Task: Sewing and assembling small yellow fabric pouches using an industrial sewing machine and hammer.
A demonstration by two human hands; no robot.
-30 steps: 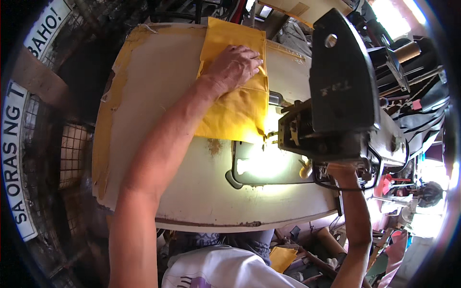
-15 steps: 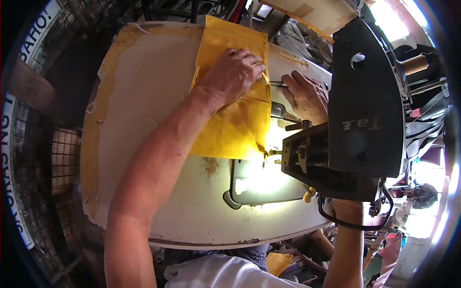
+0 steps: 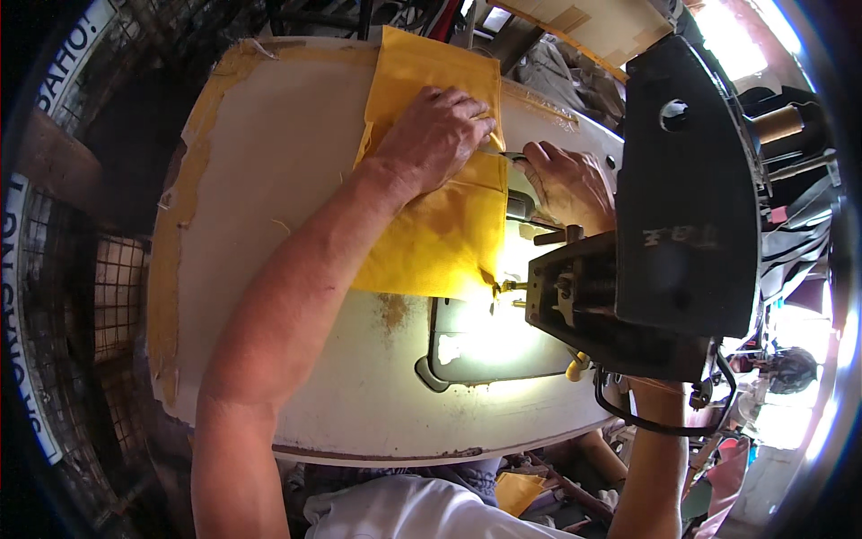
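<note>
A yellow fabric piece (image 3: 431,242), layered and seamed across its middle, lies lengthwise on the white table. Its near right corner sits at the sewing machine's needle area (image 3: 499,289), under a bright lamp glow. My left hand (image 3: 435,135) rests on the upper part with fingers curled down, gripping the cloth close to its right edge. Just right of that edge, my right hand (image 3: 570,180) is closed around small metal snips (image 3: 514,155); their tip reaches the fabric at the seam. The machine head partly hides my right wrist and forearm.
The dark sewing machine head (image 3: 687,198) stands over the right of the table (image 3: 269,180). A thread spool (image 3: 777,123) sits at its far side. A bent metal lever (image 3: 628,418) hangs below the head. Another yellow piece (image 3: 519,492) lies below the table's front edge.
My right hand has shifted slightly left and the snips' tip now meets the fabric's edge at the seam. My left hand and the cloth have barely moved.
</note>
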